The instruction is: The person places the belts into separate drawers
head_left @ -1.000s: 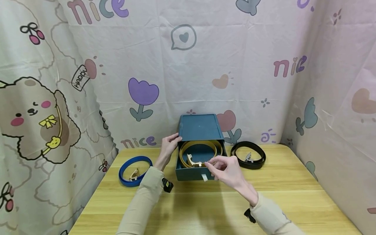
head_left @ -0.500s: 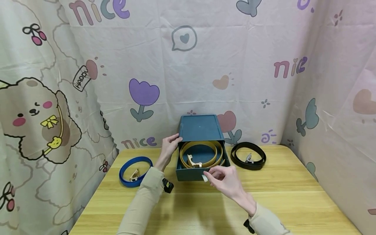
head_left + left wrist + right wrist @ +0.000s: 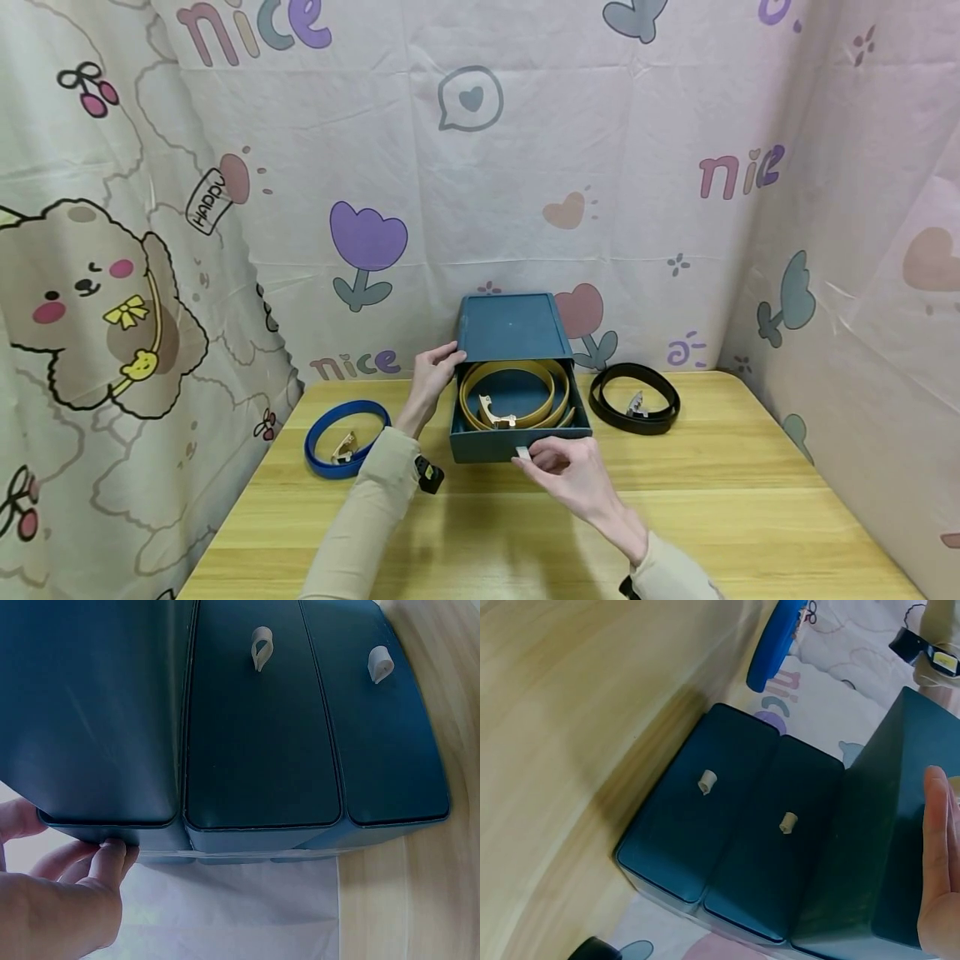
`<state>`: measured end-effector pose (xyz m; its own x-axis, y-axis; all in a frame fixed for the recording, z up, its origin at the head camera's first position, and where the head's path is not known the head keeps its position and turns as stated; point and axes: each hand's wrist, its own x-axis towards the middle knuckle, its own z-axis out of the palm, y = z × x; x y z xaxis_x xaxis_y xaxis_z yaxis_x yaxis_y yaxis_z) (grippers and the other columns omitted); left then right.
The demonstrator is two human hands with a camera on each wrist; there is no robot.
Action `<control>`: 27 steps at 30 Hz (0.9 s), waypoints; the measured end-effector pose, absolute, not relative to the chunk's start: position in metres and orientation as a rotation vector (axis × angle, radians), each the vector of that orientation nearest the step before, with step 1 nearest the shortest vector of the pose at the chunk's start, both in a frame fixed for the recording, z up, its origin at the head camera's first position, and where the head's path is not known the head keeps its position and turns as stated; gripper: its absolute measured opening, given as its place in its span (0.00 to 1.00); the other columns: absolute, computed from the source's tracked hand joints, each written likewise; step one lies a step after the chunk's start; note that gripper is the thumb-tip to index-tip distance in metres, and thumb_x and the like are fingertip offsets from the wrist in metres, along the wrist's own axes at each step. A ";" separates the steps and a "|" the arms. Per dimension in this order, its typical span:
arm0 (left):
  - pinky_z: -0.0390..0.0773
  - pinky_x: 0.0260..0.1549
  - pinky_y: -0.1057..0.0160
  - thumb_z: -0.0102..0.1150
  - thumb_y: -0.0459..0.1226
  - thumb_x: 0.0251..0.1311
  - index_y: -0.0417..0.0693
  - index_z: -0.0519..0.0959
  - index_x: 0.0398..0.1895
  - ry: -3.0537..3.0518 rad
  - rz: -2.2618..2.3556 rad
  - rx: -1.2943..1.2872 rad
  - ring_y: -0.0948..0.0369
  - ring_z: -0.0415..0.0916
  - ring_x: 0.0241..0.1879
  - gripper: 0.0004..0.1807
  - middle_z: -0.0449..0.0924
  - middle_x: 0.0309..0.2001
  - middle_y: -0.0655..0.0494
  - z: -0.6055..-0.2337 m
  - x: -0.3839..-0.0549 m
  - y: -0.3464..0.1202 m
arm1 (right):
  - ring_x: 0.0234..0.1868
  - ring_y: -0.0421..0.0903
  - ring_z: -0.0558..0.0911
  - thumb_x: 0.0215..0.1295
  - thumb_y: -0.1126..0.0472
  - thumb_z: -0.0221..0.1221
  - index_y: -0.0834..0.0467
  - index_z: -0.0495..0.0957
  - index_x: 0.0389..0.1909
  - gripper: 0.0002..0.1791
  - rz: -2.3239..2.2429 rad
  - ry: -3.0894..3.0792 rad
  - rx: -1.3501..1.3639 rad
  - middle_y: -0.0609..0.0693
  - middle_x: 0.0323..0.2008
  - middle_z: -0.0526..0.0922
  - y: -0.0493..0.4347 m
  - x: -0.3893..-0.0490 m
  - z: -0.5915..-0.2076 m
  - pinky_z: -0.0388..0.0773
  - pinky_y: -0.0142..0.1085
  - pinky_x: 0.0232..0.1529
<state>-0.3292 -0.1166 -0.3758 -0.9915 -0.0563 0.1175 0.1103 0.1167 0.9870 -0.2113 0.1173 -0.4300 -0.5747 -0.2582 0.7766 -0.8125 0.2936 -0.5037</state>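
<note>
A dark teal box with drawers (image 3: 513,325) stands at the back of the table, its top drawer (image 3: 487,450) pulled out. Inside lies a coiled yellow belt (image 3: 468,400) with a gold buckle. My left hand (image 3: 431,383) grips the box's left edge; in the left wrist view that hand (image 3: 67,892) has fingers against the side. My right hand (image 3: 573,475) pinches the white pull tab (image 3: 522,452) on the drawer front between thumb and forefinger. The right wrist view shows only part of the right hand (image 3: 939,862) at its edge.
A coiled blue belt (image 3: 311,446) lies left of the box, and a coiled black belt (image 3: 671,408) lies to the right. Two lower drawers, a middle one (image 3: 259,742) and a bottom one (image 3: 386,742), are closed. A patterned curtain (image 3: 495,183) hangs behind the table (image 3: 712,517).
My right hand has moved down from beside the belt's buckle to the white pull tab. The left hand stays at the box's edge; the drawer and belts look unmoved.
</note>
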 end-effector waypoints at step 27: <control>0.73 0.48 0.59 0.58 0.39 0.69 0.40 0.73 0.68 -2.262 -1.992 -0.034 0.59 0.69 0.35 0.26 0.76 0.66 0.41 -0.377 -0.329 -0.116 | 0.21 0.40 0.87 0.46 0.75 0.74 0.62 0.85 0.31 0.11 1.301 -1.979 0.971 0.54 0.23 0.89 0.117 -0.213 -0.436 0.80 0.24 0.25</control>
<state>-0.3293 -0.1162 -0.3766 -0.9916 -0.0673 0.1103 0.1009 0.1298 0.9864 -0.2128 0.1167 -0.4363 -0.5717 -0.2589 0.7786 -0.8174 0.2621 -0.5130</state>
